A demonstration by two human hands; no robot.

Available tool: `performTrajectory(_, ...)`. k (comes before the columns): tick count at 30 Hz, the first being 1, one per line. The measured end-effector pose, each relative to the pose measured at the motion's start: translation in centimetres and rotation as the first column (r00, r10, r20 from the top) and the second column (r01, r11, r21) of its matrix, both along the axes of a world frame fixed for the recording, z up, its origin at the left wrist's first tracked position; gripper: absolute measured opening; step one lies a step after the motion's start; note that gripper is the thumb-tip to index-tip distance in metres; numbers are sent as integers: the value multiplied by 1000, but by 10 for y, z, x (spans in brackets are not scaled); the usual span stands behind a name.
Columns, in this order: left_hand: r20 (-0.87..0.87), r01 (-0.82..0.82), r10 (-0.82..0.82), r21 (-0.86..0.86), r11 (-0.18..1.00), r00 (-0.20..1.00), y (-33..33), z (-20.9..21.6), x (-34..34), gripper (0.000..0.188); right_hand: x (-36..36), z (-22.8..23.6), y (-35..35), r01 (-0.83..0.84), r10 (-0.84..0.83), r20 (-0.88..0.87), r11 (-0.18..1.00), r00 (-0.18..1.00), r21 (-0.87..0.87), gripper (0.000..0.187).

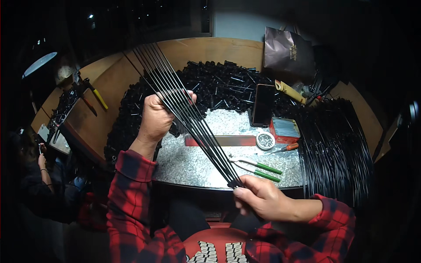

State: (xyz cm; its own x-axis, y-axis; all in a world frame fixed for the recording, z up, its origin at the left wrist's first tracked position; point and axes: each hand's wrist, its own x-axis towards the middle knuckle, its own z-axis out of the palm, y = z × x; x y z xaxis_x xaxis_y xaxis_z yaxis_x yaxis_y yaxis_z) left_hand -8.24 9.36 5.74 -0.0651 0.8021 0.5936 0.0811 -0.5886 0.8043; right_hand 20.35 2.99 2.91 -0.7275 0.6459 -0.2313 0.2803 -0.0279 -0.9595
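The left forearm [131, 188] rises from the lower edge, leaning a little to the right, and the left wrist [148, 141] is bare above the sleeve cuff [135, 165]. The left hand [157, 116] is raised, with its fingers curled in a grip. The right forearm [335, 219] comes from the lower right with bent elbow. The right hand [263, 198] is lower and nearer the body, its thumb [245, 194] pointing left, fingers folded.

Wide-cuffed red-and-navy plaid sleeves [130, 197] frame a red garment [221, 236] with pale patterned patches [235, 252].
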Motion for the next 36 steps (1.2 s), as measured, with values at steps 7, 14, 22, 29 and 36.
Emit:
performTrajectory(7,-190,65,-85,-111,992,978,-1,-66,27,23,-9,-129,16,-185,152,135,943,979,277,30)
performTrajectory(14,-786,198,-287,-211,957,548,-53,-122,21,55,-2,-237,27,-323,235,352,921,906,217,33)
performTrajectory(22,-937,-27,-108,-124,992,332,-64,-181,42,89,-16,-337,48,-329,100,408,772,908,544,45)
performTrajectory(29,-973,-84,49,31,996,226,-62,-184,49,80,-6,-171,21,-508,241,590,792,770,339,34)
performTrajectory(36,-947,-96,43,13,995,320,-69,-178,57,83,-21,-137,22,-28,2,37,695,999,718,20)
